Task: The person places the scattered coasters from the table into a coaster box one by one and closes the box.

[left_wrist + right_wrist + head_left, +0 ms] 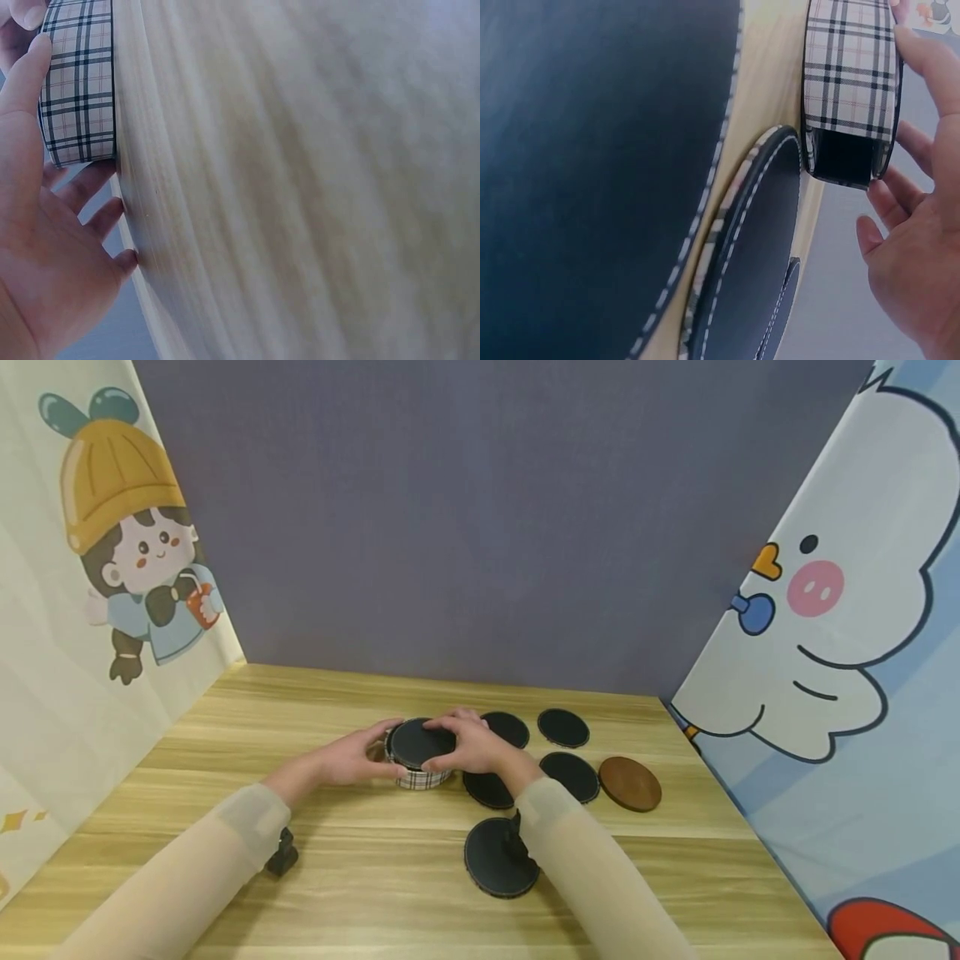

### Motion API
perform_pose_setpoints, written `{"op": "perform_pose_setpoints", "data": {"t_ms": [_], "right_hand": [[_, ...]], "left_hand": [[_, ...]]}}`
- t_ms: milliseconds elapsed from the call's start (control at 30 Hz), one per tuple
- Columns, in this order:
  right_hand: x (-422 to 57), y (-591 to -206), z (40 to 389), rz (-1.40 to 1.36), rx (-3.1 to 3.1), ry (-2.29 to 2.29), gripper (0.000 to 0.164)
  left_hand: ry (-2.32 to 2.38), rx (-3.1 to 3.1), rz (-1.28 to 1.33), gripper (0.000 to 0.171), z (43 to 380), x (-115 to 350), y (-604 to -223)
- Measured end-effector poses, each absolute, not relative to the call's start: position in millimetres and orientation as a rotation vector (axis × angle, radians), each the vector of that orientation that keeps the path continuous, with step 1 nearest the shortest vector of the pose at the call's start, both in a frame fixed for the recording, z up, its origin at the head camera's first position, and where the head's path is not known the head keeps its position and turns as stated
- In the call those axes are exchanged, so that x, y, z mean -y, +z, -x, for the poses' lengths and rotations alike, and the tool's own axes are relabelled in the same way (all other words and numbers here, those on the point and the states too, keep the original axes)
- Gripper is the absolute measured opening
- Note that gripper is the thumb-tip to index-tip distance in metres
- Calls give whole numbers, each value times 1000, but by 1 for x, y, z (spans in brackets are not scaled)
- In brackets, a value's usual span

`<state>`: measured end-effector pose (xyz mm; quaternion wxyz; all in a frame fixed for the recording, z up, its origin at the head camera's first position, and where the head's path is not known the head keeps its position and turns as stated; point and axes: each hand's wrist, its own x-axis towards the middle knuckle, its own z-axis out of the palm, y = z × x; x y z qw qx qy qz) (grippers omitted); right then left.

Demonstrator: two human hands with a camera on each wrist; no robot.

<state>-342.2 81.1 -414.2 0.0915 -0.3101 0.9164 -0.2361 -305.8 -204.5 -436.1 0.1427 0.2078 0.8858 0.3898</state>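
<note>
A round plaid coaster holder (422, 779) stands on the table between the two hands, a black coaster (420, 743) lying across its top. My left hand (348, 758) holds the holder from the left, thumb at the near side of the upper rim and fingers around the far side. From the right, my right hand (476, 747) grips the edge of the black coaster with thumb and fingers. In the right wrist view, a dark rectangular cutout (844, 156) shows in the holder's plaid wall (851, 67). The left wrist view shows the unbroken plaid side (81, 90).
Several black coasters with stitched edges lie right of the holder, one nearer coaster (498, 860) partly behind the right wrist. A brown disc (630, 783) lies furthest right. A grey panel (450, 527) closes off the back; printed cloths (862, 693) flank the wooden table (360, 877).
</note>
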Motion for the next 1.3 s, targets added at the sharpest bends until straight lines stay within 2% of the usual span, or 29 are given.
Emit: {"op": "perform_pose_setpoints", "data": {"t_ms": [800, 1300], "right_hand": [[-86, -412, 338, 921, -2677, -750, 79], [-137, -413, 328, 953, -2652, -846, 72]], "left_hand": [[1120, -2564, -594, 107, 305, 208, -436], [1149, -2569, -605, 110, 304, 206, -438]]}}
